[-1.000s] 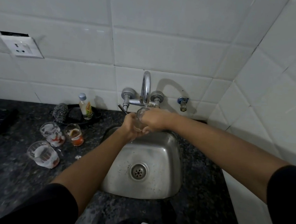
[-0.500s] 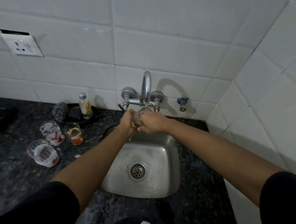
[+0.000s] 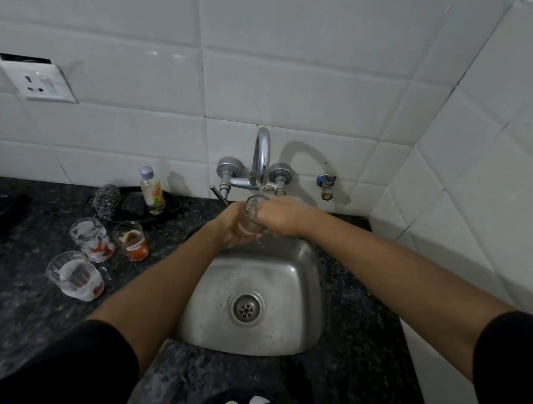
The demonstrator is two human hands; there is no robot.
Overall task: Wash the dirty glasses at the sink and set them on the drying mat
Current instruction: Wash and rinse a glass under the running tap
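I hold a clear glass upright under the curved chrome tap, and a thin stream of water falls into its round mouth. My left hand is wrapped round its lower body from below; my right hand is closed over its rim and upper side. Both hands hover over the back edge of the sink, a rounded square basin of brushed steel with a ringed drain at its middle.

The worktop is dark speckled stone. On it, left of the sink, stand three dirty glasses: one smeared white with red residue, one holding orange-brown dregs just beside it, and a ribbed one nearer to me, coated with white foam. Behind them lie a wiry steel scourer and a small plastic bottle on a black dish. The wall is glossy white tile.

Compared with half a second ago, the glass is more upright beneath the spout, and my hands sit slightly lower.
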